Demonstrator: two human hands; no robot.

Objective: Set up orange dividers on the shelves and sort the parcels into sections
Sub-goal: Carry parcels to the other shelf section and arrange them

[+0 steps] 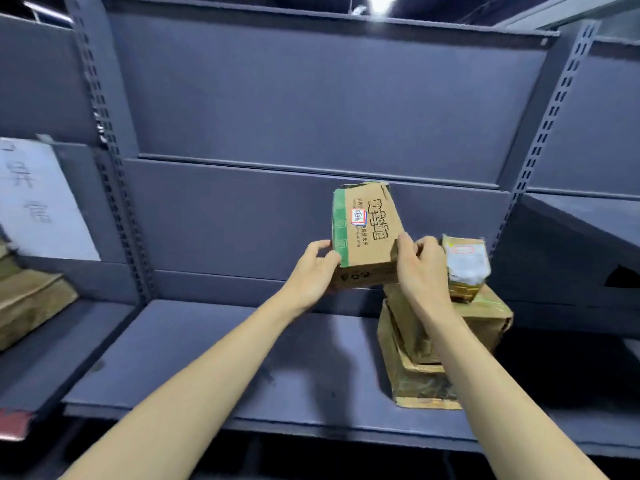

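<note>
I hold a brown cardboard parcel (369, 233) with a green edge strip and a small red-framed label, lifted above the grey shelf (221, 351). My left hand (313, 273) grips its lower left corner. My right hand (420, 268) grips its lower right side. Just right of it, a small taped parcel with a white label (465, 266) sits on top of a larger worn cardboard box (446, 344) on the shelf's right part. No orange divider is in view.
Slotted grey uprights (104, 133) (550, 119) frame this bay. The left bay holds flat cardboard parcels (31, 303) and a white paper sign (38, 199). A red item (14, 424) shows at the lower left edge. The right bay has a slanted shelf (588, 220).
</note>
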